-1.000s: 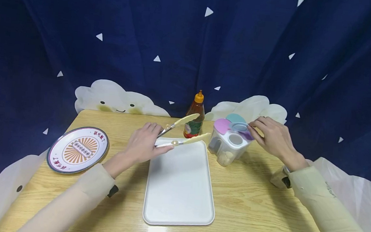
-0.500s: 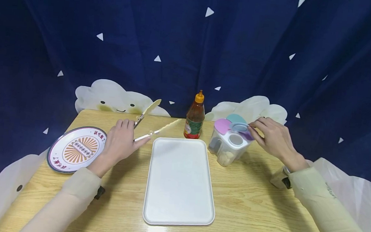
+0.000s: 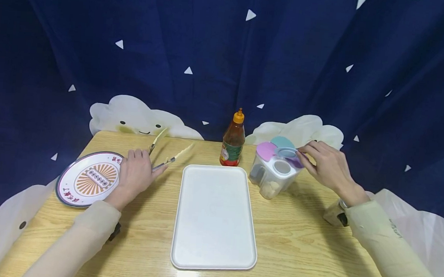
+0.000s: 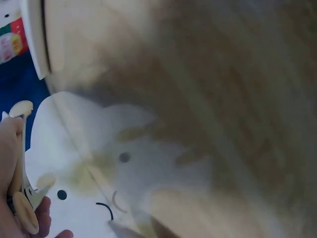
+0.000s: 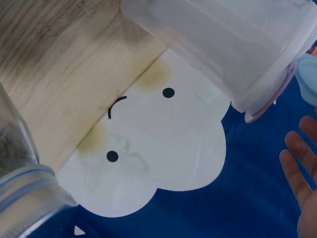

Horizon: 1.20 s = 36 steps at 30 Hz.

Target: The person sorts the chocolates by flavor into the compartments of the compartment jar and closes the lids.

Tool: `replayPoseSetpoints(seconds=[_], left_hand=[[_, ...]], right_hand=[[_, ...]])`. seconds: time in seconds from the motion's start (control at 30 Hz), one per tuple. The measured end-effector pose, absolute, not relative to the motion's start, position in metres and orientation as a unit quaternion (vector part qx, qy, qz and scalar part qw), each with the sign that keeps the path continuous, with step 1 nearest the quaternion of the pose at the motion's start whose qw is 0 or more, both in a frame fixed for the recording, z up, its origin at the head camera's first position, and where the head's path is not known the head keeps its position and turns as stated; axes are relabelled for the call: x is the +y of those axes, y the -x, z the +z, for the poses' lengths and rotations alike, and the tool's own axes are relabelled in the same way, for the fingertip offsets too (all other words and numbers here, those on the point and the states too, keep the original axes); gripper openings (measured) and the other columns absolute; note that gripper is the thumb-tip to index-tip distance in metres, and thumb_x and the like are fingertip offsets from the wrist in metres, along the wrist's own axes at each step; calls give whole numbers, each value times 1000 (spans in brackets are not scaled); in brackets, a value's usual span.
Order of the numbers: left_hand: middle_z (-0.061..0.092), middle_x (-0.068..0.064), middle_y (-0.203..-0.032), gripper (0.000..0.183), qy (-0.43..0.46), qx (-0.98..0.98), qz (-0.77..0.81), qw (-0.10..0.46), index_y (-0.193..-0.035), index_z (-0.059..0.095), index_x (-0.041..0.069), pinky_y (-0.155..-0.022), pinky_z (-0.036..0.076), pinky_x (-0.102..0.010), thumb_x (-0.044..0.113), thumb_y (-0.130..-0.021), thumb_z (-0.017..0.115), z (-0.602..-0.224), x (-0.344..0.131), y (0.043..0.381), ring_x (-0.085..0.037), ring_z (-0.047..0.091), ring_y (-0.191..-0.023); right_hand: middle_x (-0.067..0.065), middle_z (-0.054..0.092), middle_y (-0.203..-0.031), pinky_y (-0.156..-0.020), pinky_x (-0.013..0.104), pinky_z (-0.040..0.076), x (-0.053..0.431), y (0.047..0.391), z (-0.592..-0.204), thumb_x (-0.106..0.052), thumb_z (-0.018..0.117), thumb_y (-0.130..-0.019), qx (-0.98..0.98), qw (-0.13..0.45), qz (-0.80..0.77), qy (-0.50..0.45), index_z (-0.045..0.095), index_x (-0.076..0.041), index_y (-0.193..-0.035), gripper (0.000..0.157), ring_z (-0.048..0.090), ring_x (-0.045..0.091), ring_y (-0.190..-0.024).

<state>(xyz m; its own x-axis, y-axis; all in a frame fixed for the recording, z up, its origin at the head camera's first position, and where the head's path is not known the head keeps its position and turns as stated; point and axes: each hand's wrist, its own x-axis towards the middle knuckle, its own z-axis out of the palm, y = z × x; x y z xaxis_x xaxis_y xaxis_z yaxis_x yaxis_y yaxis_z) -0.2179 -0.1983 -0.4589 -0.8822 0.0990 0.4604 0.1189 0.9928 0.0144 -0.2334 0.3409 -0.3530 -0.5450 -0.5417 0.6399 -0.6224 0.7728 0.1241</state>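
Observation:
My left hand (image 3: 137,173) grips a pair of tongs (image 3: 183,151) with pale yellow tips, its two arms spread apart, beside the right edge of the patterned round plate (image 3: 68,177). Nothing sits between the tips. In the left wrist view the tongs (image 4: 22,148) show at the lower left. On the right, my right hand (image 3: 326,165) pinches the raised light-blue lid (image 3: 286,152) of a clear seasoning box (image 3: 260,169) with several coloured lids. The round opening under that lid is uncovered, and pale lumps show inside. In the right wrist view the lid (image 5: 308,82) is above my fingertips.
A white rectangular tray (image 3: 216,217) lies in the middle of the wooden table. Behind it stands a red sauce bottle (image 3: 232,143) with an orange cap. A clear jar (image 5: 20,144) is near my right forearm. Dark blue curtain (image 3: 213,39) hangs at the back.
My left hand has carried the tongs left, from over the tray to beside the plate, and the tips have dropped lower. My right hand stays at the light-blue lid.

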Motion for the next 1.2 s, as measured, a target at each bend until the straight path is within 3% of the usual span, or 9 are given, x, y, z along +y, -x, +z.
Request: replayPoseSetpoints(seconds=[0.23, 0.67, 0.83, 1.0, 1.2], left_hand=[[61, -27, -86, 78, 40, -985, -5, 170, -90, 56, -8, -67, 50, -52, 68, -90, 70, -473, -197, 217, -43, 59, -84], [65, -28, -89, 85, 50, -991, 22, 123, -92, 61, -10, -82, 51, -57, 75, -94, 57, -484, -193, 211, -43, 60, -89], [65, -29, -91, 85, 49, -993, 23, 109, -92, 62, -10, -78, 52, -56, 75, -93, 59, -487, -194, 210, -42, 60, -90], [60, -28, -89, 90, 39, -993, 16, 111, -96, 63, -13, -67, 51, -50, 77, -91, 60, -484, -192, 210, -41, 59, -89], [60, -29, -94, 86, 44, -987, -1, 153, -97, 62, -12, -71, 52, -55, 74, -92, 60, -462, -178, 213, -44, 60, -92]], right_hand=[[4, 73, -90, -60, 41, 52, 340, 233, -353, -24, 75, -91, -878, 341, 58, -330, 76, -13, -98, 14, 68, 23, -75], [5, 74, -89, -59, 42, 53, 340, 234, -353, -23, 75, -90, -873, 348, 61, -336, 76, -13, -98, 13, 68, 24, -74], [4, 73, -88, -58, 40, 51, 340, 235, -355, -24, 75, -90, -872, 349, 62, -338, 76, -13, -97, 13, 66, 23, -73], [4, 73, -88, -58, 41, 51, 340, 235, -354, -24, 76, -90, -874, 346, 61, -336, 76, -13, -98, 13, 67, 23, -73], [4, 74, -90, -60, 41, 52, 340, 234, -353, -22, 77, -89, -877, 342, 59, -331, 76, -13, -98, 13, 67, 23, -75]])
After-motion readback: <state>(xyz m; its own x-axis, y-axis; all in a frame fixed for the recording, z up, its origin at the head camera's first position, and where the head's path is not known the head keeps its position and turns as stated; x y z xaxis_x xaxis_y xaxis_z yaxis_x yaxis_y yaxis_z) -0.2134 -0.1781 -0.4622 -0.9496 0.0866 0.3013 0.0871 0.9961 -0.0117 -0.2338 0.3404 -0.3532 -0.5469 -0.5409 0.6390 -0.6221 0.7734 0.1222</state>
